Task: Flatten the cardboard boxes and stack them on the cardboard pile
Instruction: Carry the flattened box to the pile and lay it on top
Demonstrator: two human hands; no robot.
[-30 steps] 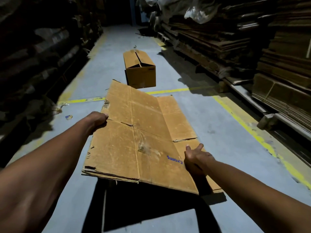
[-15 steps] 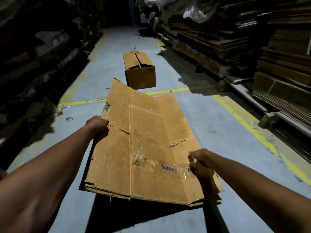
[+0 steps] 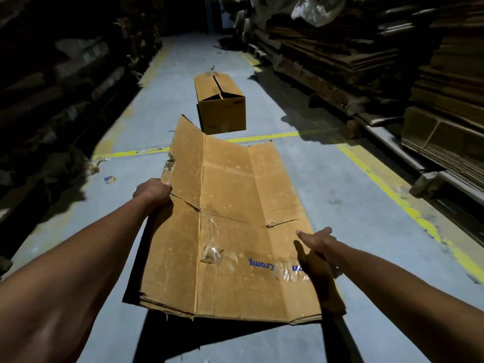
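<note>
Cardboard in hand: flattened box (image 3: 235,226), brown and creased, held above the floor with its long axis running away from the person; its shadow falls on the floor beneath the near edge.
Left hand (image 3: 153,191): fingers curled over the left edge of the flattened box beside a slit between two flaps, gripping it; the fingertips are hidden under the board.
Right hand (image 3: 317,241): at the right edge of the flattened box, fingers straight and spread, thumb pointing toward the centre of the panel; it casts a dark shadow on the board, and whether the palm touches the board cannot be told.
Surface marks: clear tape remnants (image 3: 214,254) near the middle of the panel, and blue printed lettering (image 3: 264,265) toward the near right, read upside down from this view.
Upright box (image 3: 220,103): on the floor farther down the aisle, well apart from the held board, its top flaps partly open.
Floor (image 3: 327,184): grey concrete with yellow painted lines (image 3: 264,138), one running across the aisle between the two boxes.
Cardboard pile (image 3: 445,82): stacked flat sheets along the right side of the aisle.
Left side: dark, indistinct stacks.
</note>
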